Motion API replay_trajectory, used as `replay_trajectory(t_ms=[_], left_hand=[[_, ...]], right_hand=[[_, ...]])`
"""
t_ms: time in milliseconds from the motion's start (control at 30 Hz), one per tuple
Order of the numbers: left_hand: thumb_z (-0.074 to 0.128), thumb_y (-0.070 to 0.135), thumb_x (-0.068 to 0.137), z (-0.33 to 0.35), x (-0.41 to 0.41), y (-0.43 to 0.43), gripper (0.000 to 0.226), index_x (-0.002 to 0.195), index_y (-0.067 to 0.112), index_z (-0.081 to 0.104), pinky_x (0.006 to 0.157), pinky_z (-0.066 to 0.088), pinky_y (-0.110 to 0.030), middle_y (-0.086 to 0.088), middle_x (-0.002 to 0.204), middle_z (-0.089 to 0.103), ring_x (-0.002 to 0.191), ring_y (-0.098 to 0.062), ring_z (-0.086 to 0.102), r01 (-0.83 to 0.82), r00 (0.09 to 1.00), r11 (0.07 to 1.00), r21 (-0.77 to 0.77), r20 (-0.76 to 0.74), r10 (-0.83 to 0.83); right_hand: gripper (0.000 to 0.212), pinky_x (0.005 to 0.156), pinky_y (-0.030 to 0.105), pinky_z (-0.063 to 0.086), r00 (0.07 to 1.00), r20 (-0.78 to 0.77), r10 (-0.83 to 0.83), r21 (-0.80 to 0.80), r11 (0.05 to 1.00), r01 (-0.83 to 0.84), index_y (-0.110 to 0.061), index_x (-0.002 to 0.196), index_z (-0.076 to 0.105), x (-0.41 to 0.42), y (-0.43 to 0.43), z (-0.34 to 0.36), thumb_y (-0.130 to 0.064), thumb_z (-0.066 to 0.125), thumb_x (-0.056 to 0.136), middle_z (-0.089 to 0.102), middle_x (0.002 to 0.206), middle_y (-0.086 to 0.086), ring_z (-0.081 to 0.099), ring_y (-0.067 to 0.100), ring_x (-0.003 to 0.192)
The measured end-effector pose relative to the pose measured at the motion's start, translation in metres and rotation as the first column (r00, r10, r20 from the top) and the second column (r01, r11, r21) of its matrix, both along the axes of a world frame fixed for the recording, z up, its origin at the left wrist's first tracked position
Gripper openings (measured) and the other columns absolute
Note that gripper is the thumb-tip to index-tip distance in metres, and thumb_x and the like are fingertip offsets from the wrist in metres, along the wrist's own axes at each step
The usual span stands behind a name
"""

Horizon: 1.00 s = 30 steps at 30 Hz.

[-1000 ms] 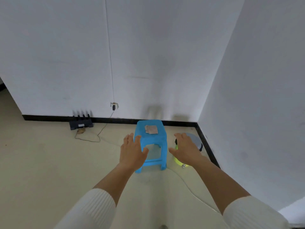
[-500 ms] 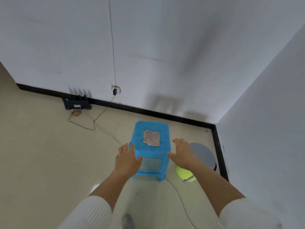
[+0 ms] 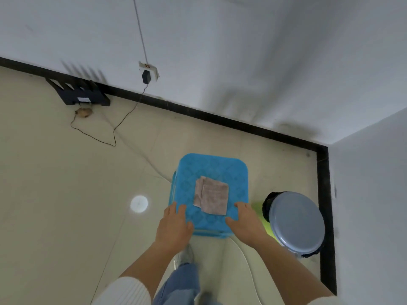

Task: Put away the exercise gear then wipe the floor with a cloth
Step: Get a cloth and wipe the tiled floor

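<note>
A blue plastic stool (image 3: pixel 211 170) stands on the beige floor near the room's corner. A folded grey-brown cloth (image 3: pixel 212 198) lies flat on its seat. My left hand (image 3: pixel 174 225) hovers at the stool's near left corner, fingers apart, holding nothing. My right hand (image 3: pixel 245 223) is over the near right corner, just right of the cloth, also with spread fingers and nothing in it. Whether either hand touches the seat I cannot tell.
A grey round-lidded bin (image 3: pixel 296 223) with a black liner stands right of the stool, a yellow-green object (image 3: pixel 267 227) beside it. A black router (image 3: pixel 78 94) sits by the baseboard, its thin cable (image 3: pixel 114 137) trailing over the floor. A white cord (image 3: pixel 246 258) runs near my feet.
I have stepped closer and look more steeply down. Both hands have moved forward from beside the stool to over its near corners. The cloth has not moved.
</note>
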<state>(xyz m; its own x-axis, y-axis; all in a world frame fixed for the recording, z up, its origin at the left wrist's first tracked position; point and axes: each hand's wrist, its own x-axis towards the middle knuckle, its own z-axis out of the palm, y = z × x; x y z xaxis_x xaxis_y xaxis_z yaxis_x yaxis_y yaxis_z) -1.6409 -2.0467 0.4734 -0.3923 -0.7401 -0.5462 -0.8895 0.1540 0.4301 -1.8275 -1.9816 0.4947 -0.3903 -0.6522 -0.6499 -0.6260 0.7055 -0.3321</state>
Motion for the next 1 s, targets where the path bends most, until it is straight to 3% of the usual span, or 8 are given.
replay_trajectory(t_ms=[267, 333, 433, 600, 700, 767, 900, 1000], left_hand=[[0.036, 0.028, 0.098, -0.084, -0.015, -0.031, 0.067, 0.151, 0.010, 0.000, 0.117, 0.011, -0.029, -0.008, 0.158, -0.013, 0.147, -0.022, -0.003, 0.180, 0.979, 0.984, 0.011, 0.100, -0.180], [0.054, 0.030, 0.090, -0.099, -0.012, -0.027, 0.073, 0.148, 0.001, 0.020, 0.114, 0.025, -0.034, -0.014, 0.156, 0.003, 0.145, -0.031, 0.017, 0.250, 0.961, 0.968, -0.027, 0.131, -0.245], [0.087, 0.035, 0.053, -0.118, -0.005, -0.019, 0.084, 0.124, 0.001, 0.060, 0.089, 0.052, -0.037, -0.019, 0.136, 0.050, 0.120, -0.033, 0.055, 0.330, 0.929, 0.944, -0.032, 0.188, -0.318], [0.090, 0.034, 0.046, -0.120, -0.005, -0.020, 0.085, 0.120, 0.003, 0.064, 0.089, 0.052, -0.036, -0.017, 0.133, 0.054, 0.118, -0.031, 0.058, 0.367, 0.915, 0.929, -0.057, 0.201, -0.349], [0.061, 0.032, 0.086, -0.108, -0.008, -0.026, 0.080, 0.147, 0.001, 0.020, 0.115, 0.027, -0.033, -0.015, 0.155, 0.001, 0.144, -0.032, 0.017, 0.339, 0.924, 0.941, 0.008, 0.185, -0.335], [0.037, 0.025, 0.097, -0.105, -0.010, -0.032, 0.071, 0.150, 0.009, -0.007, 0.120, 0.009, -0.035, -0.009, 0.155, -0.022, 0.146, -0.025, -0.011, 0.331, 0.913, 0.937, 0.116, 0.211, -0.349], [0.038, 0.033, 0.097, -0.090, -0.016, -0.039, 0.067, 0.152, 0.015, 0.004, 0.119, 0.012, -0.039, -0.006, 0.159, -0.011, 0.147, -0.023, -0.006, 0.174, 0.956, 0.955, 0.242, 0.190, -0.223], [0.038, 0.035, 0.097, -0.063, -0.008, -0.022, 0.064, 0.152, 0.020, 0.008, 0.116, 0.016, -0.036, -0.006, 0.160, -0.002, 0.147, -0.023, 0.000, -0.017, 0.985, 0.984, 0.179, 0.169, -0.014]], right_hand=[[0.039, 0.081, 0.032, 0.039, 0.993, 0.020, -0.113, 0.069, 0.991, 0.111, -0.012, 0.124, 0.042, -0.011, -0.044, -0.088, -0.027, 0.053, 0.088, 0.046, 0.122, 0.004, 0.047, 0.023, 0.110], [0.045, 0.079, 0.032, 0.036, 0.986, 0.009, -0.168, 0.048, 0.985, 0.168, -0.010, 0.126, 0.040, -0.008, -0.048, -0.103, -0.028, 0.056, 0.087, 0.045, 0.126, 0.006, 0.048, 0.026, 0.113], [0.047, 0.083, 0.038, 0.043, 0.964, -0.014, -0.264, -0.016, 0.964, 0.264, -0.006, 0.124, 0.040, -0.006, -0.053, -0.119, -0.026, 0.060, 0.086, 0.044, 0.125, 0.010, 0.050, 0.029, 0.109], [0.033, 0.071, 0.032, 0.040, 0.917, 0.018, -0.399, -0.017, 0.917, 0.399, -0.008, 0.109, 0.040, -0.011, -0.062, -0.130, -0.021, 0.061, 0.087, 0.056, 0.107, 0.011, 0.057, 0.031, 0.095], [0.010, 0.060, 0.029, 0.036, 0.931, 0.012, -0.364, -0.017, 0.931, 0.364, -0.011, 0.085, 0.048, -0.009, -0.070, -0.123, -0.014, 0.057, 0.085, 0.054, 0.079, 0.000, 0.052, 0.023, 0.077], [0.010, 0.054, 0.030, 0.035, 0.950, 0.017, -0.313, -0.062, 0.948, 0.313, -0.011, 0.074, 0.050, -0.005, -0.069, -0.118, -0.013, 0.055, 0.082, 0.053, 0.068, -0.002, 0.051, 0.021, 0.070], [0.012, 0.052, 0.026, 0.035, 0.965, 0.115, -0.236, -0.163, 0.954, 0.253, -0.007, 0.074, 0.052, 0.000, -0.060, -0.094, -0.015, 0.058, 0.080, 0.054, 0.068, 0.000, 0.047, 0.015, 0.062], [0.015, 0.047, 0.017, 0.037, 0.955, 0.206, -0.215, -0.216, 0.941, 0.259, -0.012, 0.069, 0.046, 0.007, -0.057, -0.067, -0.014, 0.057, 0.080, 0.051, 0.061, -0.005, 0.050, 0.008, 0.055]])
